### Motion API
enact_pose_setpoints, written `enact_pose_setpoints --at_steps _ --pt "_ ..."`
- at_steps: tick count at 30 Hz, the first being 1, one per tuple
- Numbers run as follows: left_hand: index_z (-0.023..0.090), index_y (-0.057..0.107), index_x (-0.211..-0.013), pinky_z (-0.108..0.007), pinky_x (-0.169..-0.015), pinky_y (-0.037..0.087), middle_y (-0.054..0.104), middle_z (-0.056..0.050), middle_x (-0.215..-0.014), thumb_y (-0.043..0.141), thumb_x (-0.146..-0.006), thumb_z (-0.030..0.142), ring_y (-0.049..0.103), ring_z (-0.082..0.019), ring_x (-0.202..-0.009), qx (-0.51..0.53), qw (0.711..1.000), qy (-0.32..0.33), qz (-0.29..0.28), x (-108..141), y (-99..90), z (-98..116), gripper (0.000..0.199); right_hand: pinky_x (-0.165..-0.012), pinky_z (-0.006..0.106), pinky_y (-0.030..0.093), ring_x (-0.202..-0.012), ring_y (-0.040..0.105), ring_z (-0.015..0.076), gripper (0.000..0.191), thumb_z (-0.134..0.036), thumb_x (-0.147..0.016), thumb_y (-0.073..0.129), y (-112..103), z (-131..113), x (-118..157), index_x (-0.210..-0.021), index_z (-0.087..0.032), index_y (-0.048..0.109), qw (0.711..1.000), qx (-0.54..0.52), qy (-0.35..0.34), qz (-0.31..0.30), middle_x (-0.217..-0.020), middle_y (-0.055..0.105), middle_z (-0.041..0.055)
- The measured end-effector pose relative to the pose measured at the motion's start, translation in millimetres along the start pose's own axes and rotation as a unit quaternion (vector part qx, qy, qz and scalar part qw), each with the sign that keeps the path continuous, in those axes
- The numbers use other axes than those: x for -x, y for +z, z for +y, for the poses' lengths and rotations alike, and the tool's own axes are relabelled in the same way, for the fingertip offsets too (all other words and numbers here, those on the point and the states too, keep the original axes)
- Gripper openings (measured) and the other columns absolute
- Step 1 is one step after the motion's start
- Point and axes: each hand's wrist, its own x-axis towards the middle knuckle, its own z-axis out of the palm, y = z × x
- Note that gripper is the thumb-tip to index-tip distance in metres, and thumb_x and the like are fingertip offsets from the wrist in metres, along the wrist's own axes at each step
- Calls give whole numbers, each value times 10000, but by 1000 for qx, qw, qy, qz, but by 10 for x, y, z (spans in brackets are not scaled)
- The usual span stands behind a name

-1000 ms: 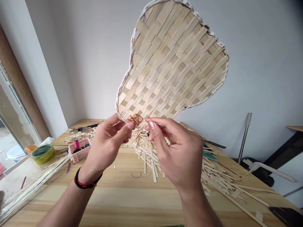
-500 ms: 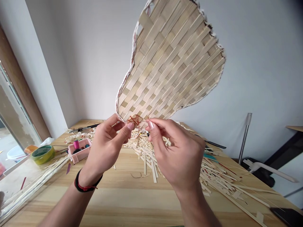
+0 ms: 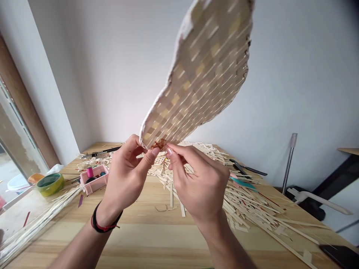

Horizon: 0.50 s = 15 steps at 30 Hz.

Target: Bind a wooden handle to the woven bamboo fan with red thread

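A woven bamboo piece (image 3: 202, 74) with a white corded edge stands tilted above the table, its narrow end at the bottom. My left hand (image 3: 129, 168) pinches that narrow end at its lower left corner. Reddish-brown thread (image 3: 159, 144) lies tangled on the weave beside my left thumb. Close to the thread, the thumb and forefinger of my right hand (image 3: 196, 175) are pressed together at the lower edge; what they hold is too small to make out.
A pink basket (image 3: 94, 183) with thread spools and a yellow-green tape roll (image 3: 50, 184) are on the left. Loose bamboo strips (image 3: 246, 205) spread behind my hands and rightward, near black scissors (image 3: 254, 171). A dark phone-like object (image 3: 340, 257) lies front right.
The woven piece has turned and tilted, so its face shows narrower and more edge-on. My right hand has shifted left, closer to my left thumb. More of the scissors now shows.
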Motion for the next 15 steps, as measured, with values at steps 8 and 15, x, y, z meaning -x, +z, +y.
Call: enact_pose_setpoints --at_steps 8,15 --pt "212 710 -881 -285 -767 557 623 -37 -972 780 -962 284 612 -165 -892 -35 998 45 9 9 39 -16 129 -596 271 503 -596 655 133 149 -166 -997 610 -13 -3 -18 -857 -187 653 993 -47 102 -31 -708 709 3" --pt "240 793 -962 -304 -765 617 634 -59 -994 789 -942 204 651 -190 -936 -33 994 98 -46 -2 -24 -7 41 -615 276 518 -617 660 147 166 -141 -953 611 -67 63 -39 -829 -212 695 976 -133 155 -72 -713 734 -6"
